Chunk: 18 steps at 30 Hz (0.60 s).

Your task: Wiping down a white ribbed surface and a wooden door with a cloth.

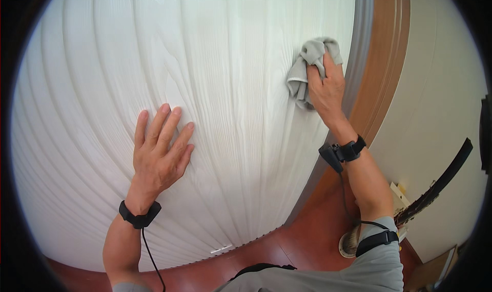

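A white ribbed panel [230, 146] with a wood-grain surface fills most of the view in front of me. My left hand [159, 150] rests on it at the left of centre, fingers spread, with nothing held. At the upper right, my right hand [326, 84] grips a crumpled grey cloth [300, 78] with pale stitched edging. The cloth lies against the panel close to its right edge. Part of it is hidden under my fingers.
Right of the panel run a grey edge strip [363, 34] and a brown wooden frame [388, 42], then a pale wall [442, 80]. Below is a reddish-brown floor [269, 249]. A long dark curved object [442, 184] and a round pale-rimmed container [348, 246] stand near my right elbow.
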{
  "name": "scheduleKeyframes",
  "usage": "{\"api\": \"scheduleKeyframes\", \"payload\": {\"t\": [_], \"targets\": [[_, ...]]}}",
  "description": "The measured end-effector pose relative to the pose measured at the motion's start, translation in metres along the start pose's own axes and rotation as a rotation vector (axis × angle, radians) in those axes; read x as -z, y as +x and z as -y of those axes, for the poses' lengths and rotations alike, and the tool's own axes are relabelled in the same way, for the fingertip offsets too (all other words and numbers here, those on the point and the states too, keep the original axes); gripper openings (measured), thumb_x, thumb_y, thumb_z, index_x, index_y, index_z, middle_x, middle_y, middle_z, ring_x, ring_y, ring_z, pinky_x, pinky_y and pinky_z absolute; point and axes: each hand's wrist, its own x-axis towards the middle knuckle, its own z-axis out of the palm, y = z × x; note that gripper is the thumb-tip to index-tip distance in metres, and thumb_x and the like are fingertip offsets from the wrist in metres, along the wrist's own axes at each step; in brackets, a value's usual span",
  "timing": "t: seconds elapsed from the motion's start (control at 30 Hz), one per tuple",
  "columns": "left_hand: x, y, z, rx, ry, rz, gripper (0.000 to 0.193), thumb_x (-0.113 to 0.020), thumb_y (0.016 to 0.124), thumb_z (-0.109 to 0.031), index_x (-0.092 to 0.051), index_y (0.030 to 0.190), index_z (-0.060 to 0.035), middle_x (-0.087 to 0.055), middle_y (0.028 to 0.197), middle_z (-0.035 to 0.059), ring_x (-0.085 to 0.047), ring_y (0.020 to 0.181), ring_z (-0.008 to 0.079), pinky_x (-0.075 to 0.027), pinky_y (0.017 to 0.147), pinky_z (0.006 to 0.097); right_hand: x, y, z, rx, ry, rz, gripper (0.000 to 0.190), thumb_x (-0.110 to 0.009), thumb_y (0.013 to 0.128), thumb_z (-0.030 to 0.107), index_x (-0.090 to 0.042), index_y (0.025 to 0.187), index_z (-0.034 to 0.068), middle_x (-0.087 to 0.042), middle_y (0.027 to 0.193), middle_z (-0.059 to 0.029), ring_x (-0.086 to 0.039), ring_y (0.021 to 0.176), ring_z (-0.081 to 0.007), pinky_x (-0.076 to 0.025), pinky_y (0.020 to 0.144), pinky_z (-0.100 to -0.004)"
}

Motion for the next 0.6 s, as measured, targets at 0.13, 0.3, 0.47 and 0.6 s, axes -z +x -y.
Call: {"api": "scheduleKeyframes", "payload": {"t": [0.13,0.3,0.47,0.6], "targets": [[0.001,-0.001,-0.001,-0.005,-0.007,0.016,0.045,-0.078,0.079,-0.014,-0.068,0.122,-0.0159,-0.051,0.147,0.0111,-0.040,0.143,0.0295,-0.023,0.123,0.0532,-0.015,0.055,-0.011,0.355,-0.205,-0.133,0.045,-0.059,0.086,0.009,-0.061,0.130,0.001,-0.065,0.095,-0.0225,-0.057,0.086,-0.0368,-0.047,0.075,-0.0456],[0.001,0.000,-0.003,-0.009,0.015,0.020,0.045,-0.079,0.078,-0.015,-0.068,0.121,-0.0154,-0.051,0.147,0.0118,-0.041,0.143,0.0306,-0.024,0.122,0.0540,-0.013,0.133,0.023,0.341,-0.185,-0.148,0.025,-0.055,0.091,0.010,-0.061,0.112,-0.002,-0.060,0.078,-0.0221,-0.054,0.074,-0.0363,-0.043,0.070,-0.0470],[0.005,0.000,-0.004,-0.011,0.066,0.025,0.041,-0.078,0.077,-0.014,-0.069,0.116,-0.0135,-0.054,0.144,0.0144,-0.045,0.141,0.0317,-0.025,0.121,0.0550,-0.029,0.129,0.008,0.378,-0.175,-0.252,0.026,-0.057,0.088,0.009,-0.061,0.112,-0.002,-0.061,0.082,-0.0209,-0.056,0.076,-0.0348,-0.044,0.070,-0.0471],[-0.001,0.002,-0.008,-0.027,0.079,-0.012,0.038,-0.077,0.077,-0.013,-0.069,0.115,-0.0129,-0.056,0.142,0.0161,-0.047,0.139,0.0333,-0.026,0.121,0.0557,-0.032,0.073,-0.033,0.464,-0.102,-0.284,0.045,-0.066,0.083,0.009,-0.064,0.127,-0.002,-0.069,0.094,-0.0184,-0.062,0.086,-0.0349,-0.051,0.080,-0.0428]]}}
